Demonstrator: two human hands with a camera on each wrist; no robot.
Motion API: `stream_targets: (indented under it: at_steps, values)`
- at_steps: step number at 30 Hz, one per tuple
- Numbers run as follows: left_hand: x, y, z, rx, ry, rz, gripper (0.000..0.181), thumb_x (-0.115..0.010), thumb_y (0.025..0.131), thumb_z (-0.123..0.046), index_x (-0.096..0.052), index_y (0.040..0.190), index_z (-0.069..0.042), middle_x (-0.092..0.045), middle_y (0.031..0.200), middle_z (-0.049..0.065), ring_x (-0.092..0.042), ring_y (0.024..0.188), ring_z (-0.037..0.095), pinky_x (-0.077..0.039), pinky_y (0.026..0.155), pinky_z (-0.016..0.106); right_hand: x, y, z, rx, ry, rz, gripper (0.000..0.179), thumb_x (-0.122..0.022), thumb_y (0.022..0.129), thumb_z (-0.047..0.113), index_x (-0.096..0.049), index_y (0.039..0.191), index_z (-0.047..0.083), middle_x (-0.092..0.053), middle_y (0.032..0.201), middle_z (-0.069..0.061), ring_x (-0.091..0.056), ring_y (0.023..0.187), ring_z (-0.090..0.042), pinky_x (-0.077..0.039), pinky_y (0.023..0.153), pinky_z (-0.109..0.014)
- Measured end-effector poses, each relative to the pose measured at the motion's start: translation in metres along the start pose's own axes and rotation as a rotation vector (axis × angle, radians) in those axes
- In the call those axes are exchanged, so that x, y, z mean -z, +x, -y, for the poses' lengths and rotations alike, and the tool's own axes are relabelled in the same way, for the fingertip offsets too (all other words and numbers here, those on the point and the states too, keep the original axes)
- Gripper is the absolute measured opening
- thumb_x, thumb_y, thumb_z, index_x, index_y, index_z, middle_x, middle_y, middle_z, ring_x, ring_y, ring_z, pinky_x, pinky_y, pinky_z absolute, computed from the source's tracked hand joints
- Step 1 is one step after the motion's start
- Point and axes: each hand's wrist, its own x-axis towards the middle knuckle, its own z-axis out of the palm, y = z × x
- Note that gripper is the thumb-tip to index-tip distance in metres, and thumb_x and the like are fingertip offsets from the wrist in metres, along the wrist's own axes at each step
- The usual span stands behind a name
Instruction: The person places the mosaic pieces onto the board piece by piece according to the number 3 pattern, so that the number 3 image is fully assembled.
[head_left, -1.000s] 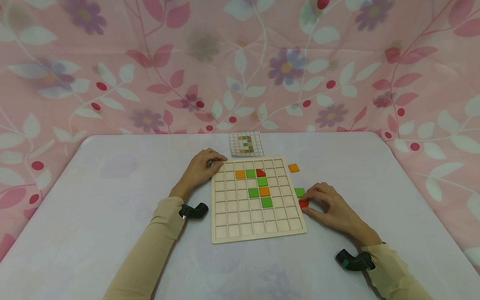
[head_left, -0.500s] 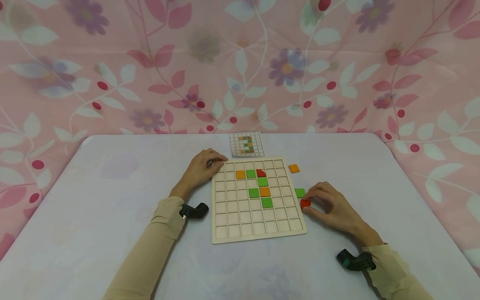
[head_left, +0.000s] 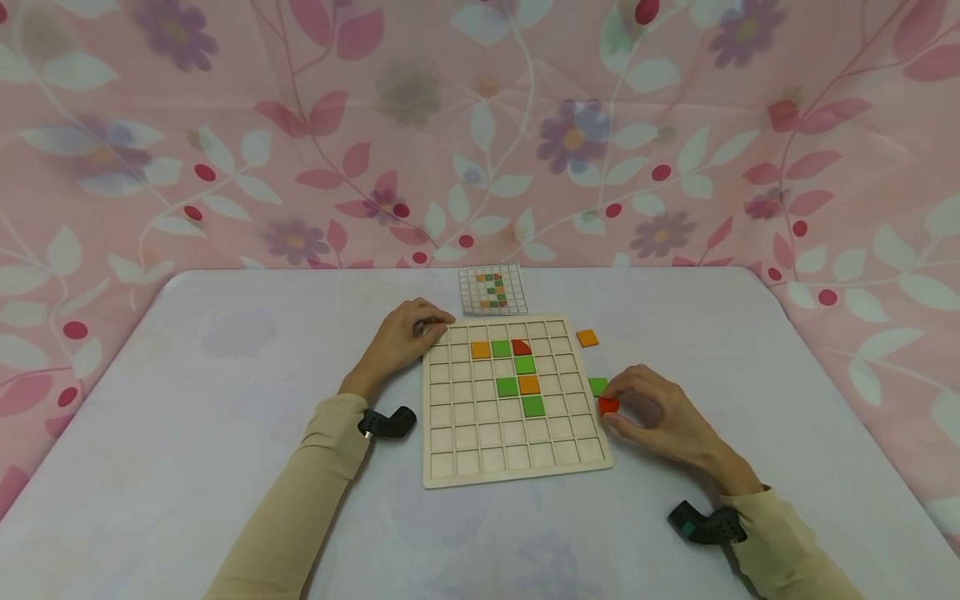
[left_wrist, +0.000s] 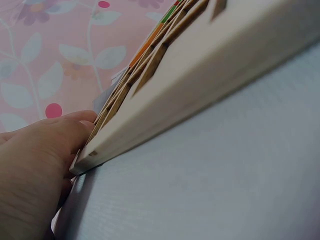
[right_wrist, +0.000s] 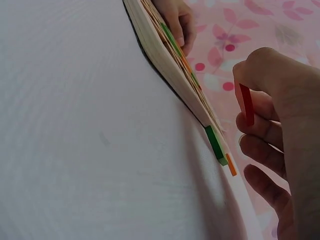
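Note:
A wooden grid board (head_left: 480,437) lies on the table, with orange, green and red tiles set in some of its squares. My left hand (head_left: 405,333) holds the board's far left corner; in the left wrist view, its fingers (left_wrist: 82,130) bend over that corner. Just off the board's right edge, my right hand (head_left: 663,417) pinches a red tile (head_left: 608,406) between thumb and finger. The right wrist view shows this red tile (right_wrist: 247,104) edge-on, raised above the table. Close by, a loose green tile (head_left: 597,386) lies against the board's right edge.
Behind the board lies a printed pattern card (head_left: 492,289) showing a grid with coloured squares. One loose orange tile (head_left: 587,337) sits to the right of the board's far corner. A pink floral cloth (head_left: 480,133) hangs behind the white-covered table (head_left: 225,467).
The red tile shifts slightly in the right hand's fingers, which stay by the board's right edge. The left hand keeps its place on the corner, and the set tiles are the same.

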Motion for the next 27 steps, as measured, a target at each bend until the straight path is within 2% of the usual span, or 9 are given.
stream_targets:
  at_steps: [6, 15, 22, 27]
  values:
    - [0.001, -0.001, 0.000, 0.002, -0.003, 0.002, 0.017, -0.064, 0.091, -0.019, -0.072, 0.105, -0.015, -0.066, 0.102, 0.003, -0.050, 0.083, 0.017, -0.037, 0.072, 0.031, -0.003, 0.004, 0.000, 0.016, 0.006, -0.004, 0.042, -0.078, 0.068, -0.002, -0.063, 0.102, 0.017, -0.061, 0.098, 0.009, -0.056, 0.093, -0.006, -0.041, 0.087, -0.016]
    - [-0.001, 0.001, 0.002, 0.008, 0.003, 0.008, 0.017, -0.064, 0.091, -0.021, -0.071, 0.105, -0.016, -0.066, 0.102, 0.002, -0.051, 0.085, 0.017, -0.038, 0.074, 0.031, -0.008, 0.010, 0.006, -0.031, 0.036, 0.047, 0.038, -0.079, 0.071, 0.001, -0.063, 0.102, 0.016, -0.062, 0.098, 0.006, -0.055, 0.095, -0.007, -0.039, 0.091, -0.016]
    - [-0.001, 0.001, 0.002, -0.005, 0.001, -0.001, 0.017, -0.064, 0.091, -0.020, -0.072, 0.105, -0.016, -0.066, 0.102, 0.003, -0.051, 0.085, 0.017, -0.038, 0.074, 0.031, -0.016, 0.019, 0.011, 0.023, 0.068, 0.044, 0.039, -0.081, 0.069, 0.002, -0.064, 0.102, 0.014, -0.063, 0.099, 0.002, -0.055, 0.096, -0.010, -0.038, 0.092, -0.014]
    - [-0.001, 0.000, 0.001, -0.002, -0.009, -0.002, 0.016, -0.064, 0.090, -0.019, -0.072, 0.105, -0.015, -0.066, 0.101, 0.003, -0.050, 0.083, 0.017, -0.038, 0.073, 0.031, -0.020, 0.025, 0.020, -0.014, 0.067, 0.067, 0.036, -0.081, 0.069, 0.002, -0.065, 0.100, 0.012, -0.063, 0.098, 0.000, -0.054, 0.096, -0.012, -0.041, 0.090, -0.017]
